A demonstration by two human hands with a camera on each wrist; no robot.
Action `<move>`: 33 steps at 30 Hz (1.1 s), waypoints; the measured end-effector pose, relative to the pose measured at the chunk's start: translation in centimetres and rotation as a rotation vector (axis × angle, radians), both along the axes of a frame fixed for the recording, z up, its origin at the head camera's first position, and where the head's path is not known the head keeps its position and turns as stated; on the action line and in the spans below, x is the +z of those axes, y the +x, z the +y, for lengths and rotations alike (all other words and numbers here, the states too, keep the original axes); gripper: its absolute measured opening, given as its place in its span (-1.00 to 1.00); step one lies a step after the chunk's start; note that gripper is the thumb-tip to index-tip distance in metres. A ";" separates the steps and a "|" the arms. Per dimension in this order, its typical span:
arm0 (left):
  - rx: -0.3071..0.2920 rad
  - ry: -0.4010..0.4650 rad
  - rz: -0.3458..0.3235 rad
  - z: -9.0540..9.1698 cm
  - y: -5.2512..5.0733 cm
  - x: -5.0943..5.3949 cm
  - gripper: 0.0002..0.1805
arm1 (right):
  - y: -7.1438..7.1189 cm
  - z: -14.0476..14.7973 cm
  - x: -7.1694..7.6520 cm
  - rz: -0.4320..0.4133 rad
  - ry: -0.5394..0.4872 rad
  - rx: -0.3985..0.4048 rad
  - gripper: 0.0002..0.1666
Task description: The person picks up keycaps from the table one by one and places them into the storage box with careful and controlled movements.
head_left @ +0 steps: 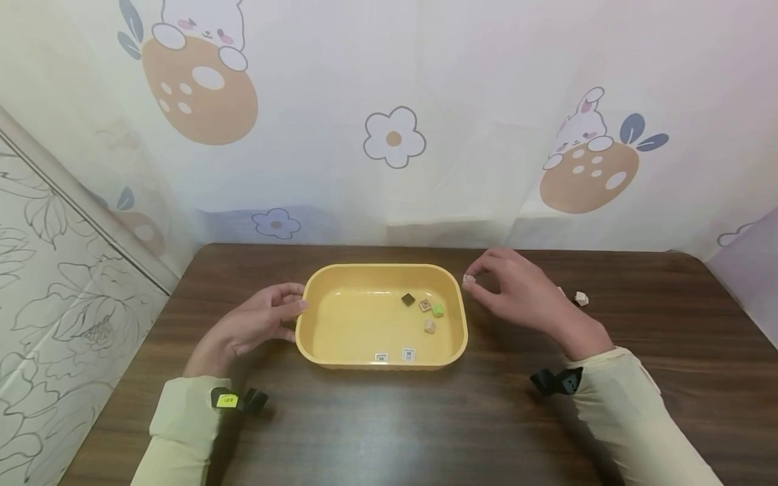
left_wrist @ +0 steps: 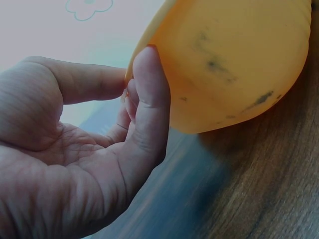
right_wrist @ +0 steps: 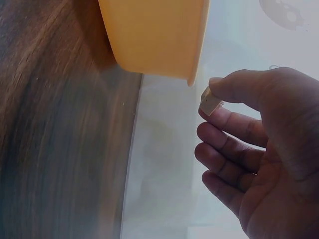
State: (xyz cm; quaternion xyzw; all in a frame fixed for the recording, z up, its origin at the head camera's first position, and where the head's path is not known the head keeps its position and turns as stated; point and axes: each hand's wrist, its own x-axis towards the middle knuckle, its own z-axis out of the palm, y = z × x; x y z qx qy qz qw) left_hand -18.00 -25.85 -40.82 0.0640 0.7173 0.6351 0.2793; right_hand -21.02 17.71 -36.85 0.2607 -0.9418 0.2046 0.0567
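A yellow plastic basin (head_left: pixel 346 324) stands on the table. My left hand (head_left: pixel 264 316) pinches its left rim, the thumb and fingers on either side of the wall in the left wrist view. Just off the right rim, my right hand (head_left: pixel 523 290) holds a small pale block (right_wrist: pixel 210 101) between thumb and index finger; its other fingers are loosely bent. Inside the basin lie a dark tile (head_left: pixel 408 299), a brown-and-white patterned tile (head_left: pixel 425 305), a green block (head_left: pixel 438 310) and a beige block (head_left: pixel 430 327). Two white printed tiles (head_left: pixel 408 354) sit by the near wall.
Beyond my right hand, a whitish block (head_left: pixel 581 298) lies on the dark wooden table (head_left: pixel 377 432), with part of another pale piece showing beside the hand. A patterned curtain (head_left: pixel 474 169) hangs behind the table's far edge. A floral panel (head_left: pixel 55 324) borders the left side.
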 end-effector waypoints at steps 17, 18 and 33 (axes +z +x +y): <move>0.009 -0.016 -0.011 0.2 -0.2 -0.1 -0.46 | -0.1 -2.1 -0.2 -0.030 -0.010 0.022 -0.77; 0.011 -0.020 -0.013 0.2 -0.2 -0.1 -0.46 | -0.1 -2.2 -0.2 -0.030 -0.008 0.023 -0.77; 0.002 -0.014 -0.007 0.1 0.0 0.1 -0.44 | -0.1 -3.6 -0.3 -0.022 0.010 0.053 -0.78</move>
